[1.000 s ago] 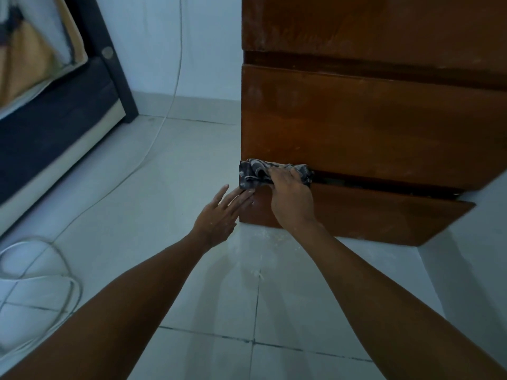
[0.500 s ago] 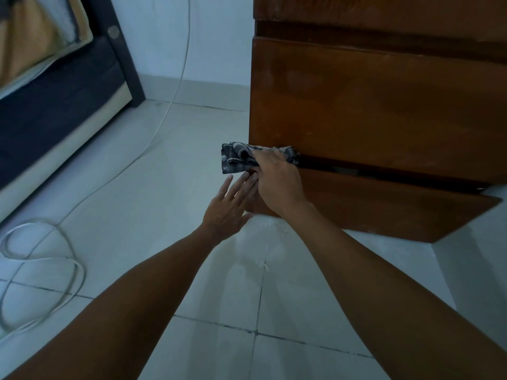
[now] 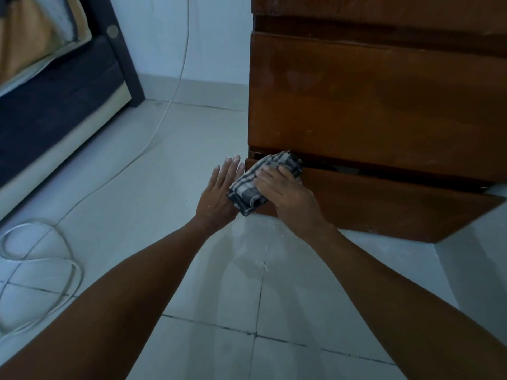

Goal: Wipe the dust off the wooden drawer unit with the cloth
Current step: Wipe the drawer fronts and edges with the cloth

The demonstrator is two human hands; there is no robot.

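Observation:
A brown wooden drawer unit (image 3: 370,105) stands on the tiled floor at the upper right; its lowest drawer sits slightly pulled out. A folded grey checked cloth (image 3: 260,185) lies against the left end of that lowest drawer front. My right hand (image 3: 288,196) presses the cloth onto the wood with its fingers laid over it. My left hand (image 3: 219,196) is held flat, fingers straight, beside the unit's left corner, its palm touching the cloth's lower end.
A white cable (image 3: 35,259) lies coiled on the floor at the left and runs up the wall. A dark bed frame with mattress (image 3: 55,100) fills the upper left. Pale dust specks lie on the tiles (image 3: 263,264) below the drawer.
The cloth has come down from the gap above the lowest drawer onto that drawer's front corner, under my right hand. My left hand has risen to meet the cloth.

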